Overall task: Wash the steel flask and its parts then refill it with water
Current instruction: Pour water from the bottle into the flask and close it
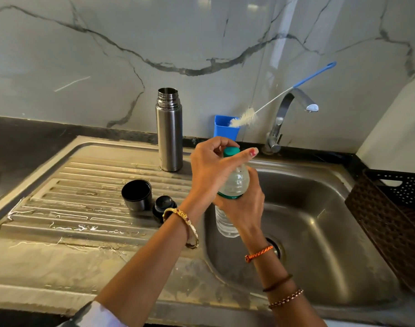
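Left hand (210, 171) fingers pinching green cap (231, 151), right hand (243, 204) wrapped round bottle (234, 185) over sink (319, 220), open flask (169, 133) upright behind, cup (137, 194) and stopper (164, 206) on drainboard (72, 208).

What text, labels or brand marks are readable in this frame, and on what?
No text can be read.
Water bottle: green label band mostly hidden by the hands, print too small to read.
Steel flask: faint mark low on the body, too blurred to read.
Flask stopper: possible embossing on top, unreadable.
Bottle cap, black cup, blue holder: no visible text.
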